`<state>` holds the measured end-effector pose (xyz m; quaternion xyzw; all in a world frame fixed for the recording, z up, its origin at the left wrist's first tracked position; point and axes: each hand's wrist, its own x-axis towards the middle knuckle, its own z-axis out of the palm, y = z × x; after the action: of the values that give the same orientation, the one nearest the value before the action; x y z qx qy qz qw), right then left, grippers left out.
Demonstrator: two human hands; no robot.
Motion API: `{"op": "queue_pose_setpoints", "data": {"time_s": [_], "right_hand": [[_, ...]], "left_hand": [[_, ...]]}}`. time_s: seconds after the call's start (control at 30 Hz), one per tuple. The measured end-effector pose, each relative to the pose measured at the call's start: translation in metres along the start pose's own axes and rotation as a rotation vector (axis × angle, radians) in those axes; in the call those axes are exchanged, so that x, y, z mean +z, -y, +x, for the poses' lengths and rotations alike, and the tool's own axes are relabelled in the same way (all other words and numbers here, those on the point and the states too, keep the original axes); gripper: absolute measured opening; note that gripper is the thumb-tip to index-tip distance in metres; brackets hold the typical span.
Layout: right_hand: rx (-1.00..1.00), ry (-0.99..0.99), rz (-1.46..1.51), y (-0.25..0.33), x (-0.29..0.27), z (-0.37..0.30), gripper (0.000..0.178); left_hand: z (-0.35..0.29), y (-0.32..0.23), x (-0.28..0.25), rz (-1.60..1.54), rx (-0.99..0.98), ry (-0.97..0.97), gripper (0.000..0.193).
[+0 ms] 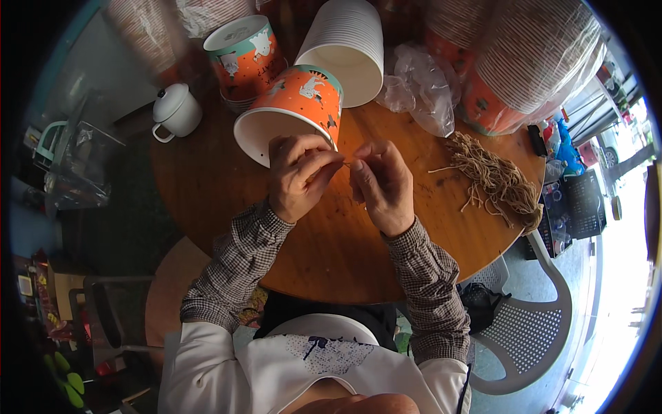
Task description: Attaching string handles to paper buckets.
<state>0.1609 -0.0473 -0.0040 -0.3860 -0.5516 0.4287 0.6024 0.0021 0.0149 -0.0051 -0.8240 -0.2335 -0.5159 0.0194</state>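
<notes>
My left hand (300, 174) and my right hand (383, 185) are raised close together over the table, fingertips pinched. A thin piece of string (348, 164) seems to run between them; most of it is hidden by the fingers. Just behind my left hand, an orange paper bucket (303, 96) with a green rim band and white animal figures lies on its side. Its white open mouth faces me, partly covered by my left hand. To the right lies a loose bundle of tan string (493, 176), its ends spread across the wood.
Behind stand a nested stack of white paper buckets (345, 48), an upright orange bucket (245, 58) and plastic-wrapped stacks (534, 62). Crumpled clear plastic (424, 90) lies beside them. A white lidded mug (177, 112) stands at the left of the round wooden table (331, 255). A grey chair (527, 331) is at right.
</notes>
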Motion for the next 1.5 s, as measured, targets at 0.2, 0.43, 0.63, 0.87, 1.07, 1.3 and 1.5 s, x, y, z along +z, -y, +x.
{"op": "queue_pose_setpoints", "data": {"time_s": [0.2, 0.43, 0.63, 0.87, 1.07, 1.3, 1.5], "right_hand": [[-0.100, -0.025, 0.294, 0.015, -0.009, -0.002, 0.015], [-0.103, 0.018, 0.312, 0.019, -0.007, -0.003, 0.013], [-0.103, 0.030, 0.233, 0.023, -0.008, -0.006, 0.014], [-0.066, 0.105, 0.192, 0.029, -0.011, -0.007, 0.012], [-0.052, 0.041, 0.134, 0.024, -0.017, -0.004, 0.011], [-0.094, 0.068, 0.128, 0.029, -0.014, -0.008, 0.011], [0.012, 0.315, 0.303, 0.049, -0.031, -0.019, 0.012]], "left_hand": [[-0.001, 0.018, -0.004, 0.103, 0.029, -0.059, 0.017], [0.001, -0.005, -0.012, 0.021, 0.045, -0.039, 0.030], [0.009, -0.027, 0.003, -0.010, 0.074, 0.073, 0.035], [0.007, -0.024, 0.017, -0.249, -0.033, 0.026, 0.026], [0.012, -0.012, 0.017, -0.142, -0.067, -0.114, 0.022], [0.012, -0.009, 0.019, 0.091, 0.112, -0.120, 0.023], [0.001, 0.019, 0.015, 0.073, -0.125, -0.215, 0.018]]}}
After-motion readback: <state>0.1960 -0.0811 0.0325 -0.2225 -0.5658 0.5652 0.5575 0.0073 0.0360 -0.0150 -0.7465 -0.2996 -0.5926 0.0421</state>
